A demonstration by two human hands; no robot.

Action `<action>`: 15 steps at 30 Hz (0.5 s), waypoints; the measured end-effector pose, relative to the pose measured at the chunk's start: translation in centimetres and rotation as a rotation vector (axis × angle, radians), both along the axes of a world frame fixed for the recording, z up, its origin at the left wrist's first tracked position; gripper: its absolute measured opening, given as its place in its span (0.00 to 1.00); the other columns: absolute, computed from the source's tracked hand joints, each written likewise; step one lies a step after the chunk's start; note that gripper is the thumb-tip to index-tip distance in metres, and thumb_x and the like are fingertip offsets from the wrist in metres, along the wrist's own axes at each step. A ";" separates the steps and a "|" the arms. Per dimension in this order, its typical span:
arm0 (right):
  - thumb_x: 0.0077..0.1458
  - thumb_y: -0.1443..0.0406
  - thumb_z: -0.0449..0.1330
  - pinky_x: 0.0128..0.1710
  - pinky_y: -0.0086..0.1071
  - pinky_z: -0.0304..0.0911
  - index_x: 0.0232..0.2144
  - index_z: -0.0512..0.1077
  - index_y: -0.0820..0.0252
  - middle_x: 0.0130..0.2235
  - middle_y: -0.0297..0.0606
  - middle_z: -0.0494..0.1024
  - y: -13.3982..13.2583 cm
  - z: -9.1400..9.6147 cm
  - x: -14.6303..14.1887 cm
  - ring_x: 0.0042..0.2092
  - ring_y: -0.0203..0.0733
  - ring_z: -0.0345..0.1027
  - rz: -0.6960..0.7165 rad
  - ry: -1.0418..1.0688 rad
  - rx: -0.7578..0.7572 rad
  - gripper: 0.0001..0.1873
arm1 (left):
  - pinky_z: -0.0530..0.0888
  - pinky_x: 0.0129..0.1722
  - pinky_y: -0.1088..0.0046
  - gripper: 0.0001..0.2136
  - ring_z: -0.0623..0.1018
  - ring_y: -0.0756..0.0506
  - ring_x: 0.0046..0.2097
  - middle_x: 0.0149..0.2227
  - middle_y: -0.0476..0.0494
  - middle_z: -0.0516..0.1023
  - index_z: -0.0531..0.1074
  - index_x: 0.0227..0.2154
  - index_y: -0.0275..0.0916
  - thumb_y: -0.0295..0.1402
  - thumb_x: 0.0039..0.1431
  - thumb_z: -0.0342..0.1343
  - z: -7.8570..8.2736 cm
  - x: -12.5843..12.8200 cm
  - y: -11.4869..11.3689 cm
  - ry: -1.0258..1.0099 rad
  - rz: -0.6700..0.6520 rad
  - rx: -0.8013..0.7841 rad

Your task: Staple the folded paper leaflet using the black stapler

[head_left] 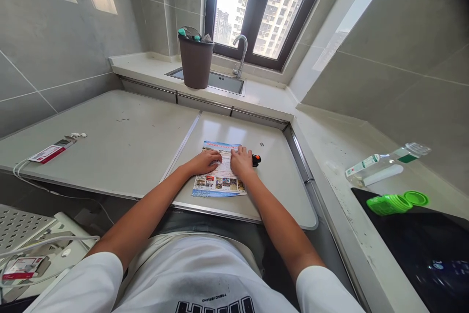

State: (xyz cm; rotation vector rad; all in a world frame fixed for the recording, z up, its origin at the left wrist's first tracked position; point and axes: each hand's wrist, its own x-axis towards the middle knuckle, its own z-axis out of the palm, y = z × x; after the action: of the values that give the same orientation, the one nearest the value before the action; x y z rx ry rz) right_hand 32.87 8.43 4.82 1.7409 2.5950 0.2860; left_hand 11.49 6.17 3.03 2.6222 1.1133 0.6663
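Printed leaflet (220,184) in a grey-tiled room (403,54), flat on pale tabletop (286,186); window (273,20) beyond, then sink (230,83), brown bin (197,65) against it. Left hand (205,161) and right hand (241,161) laid bent-fingered on the leaflet; cannot tell whether pinching. Beside the right hand, black-and-orange object (255,160); nearby, dark slivers (261,144).

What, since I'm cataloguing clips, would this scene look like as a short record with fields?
left hand: on the left part of a printed sheet
right hand: on the sheet's right side
by the right hand: black object with an orange part, partly hidden
surface: pale table
by the sink: brown bin, faucet
right counter: clear bottle, green container with open lid
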 end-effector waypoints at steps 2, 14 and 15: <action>0.65 0.69 0.47 0.53 0.50 0.53 0.52 0.72 0.61 0.55 0.59 0.70 0.0 0.0 -0.2 0.55 0.59 0.60 0.001 -0.012 -0.005 0.19 | 0.70 0.58 0.61 0.11 0.77 0.40 0.53 0.51 0.41 0.80 0.78 0.46 0.42 0.29 0.63 0.54 0.0 0.0 0.0 0.000 0.008 0.002; 0.70 0.61 0.46 0.55 0.51 0.52 0.52 0.70 0.60 0.54 0.56 0.74 -0.1 -0.1 -0.2 0.56 0.58 0.61 0.063 0.106 0.010 0.18 | 0.71 0.59 0.62 0.11 0.77 0.41 0.54 0.52 0.42 0.79 0.77 0.46 0.43 0.30 0.63 0.54 0.0 0.0 0.0 -0.007 0.019 0.008; 0.70 0.60 0.46 0.55 0.50 0.53 0.52 0.70 0.59 0.53 0.55 0.74 0.2 0.1 0.2 0.56 0.57 0.61 0.062 0.145 0.006 0.17 | 0.71 0.59 0.62 0.11 0.77 0.42 0.55 0.52 0.42 0.79 0.77 0.46 0.43 0.30 0.64 0.54 0.0 0.0 0.0 -0.004 0.020 0.005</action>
State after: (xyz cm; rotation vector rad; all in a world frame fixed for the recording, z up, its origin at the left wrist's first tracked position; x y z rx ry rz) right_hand 33.09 8.67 4.94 1.7483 2.7543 0.1732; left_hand 11.47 6.18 3.04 2.6157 1.1397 0.6791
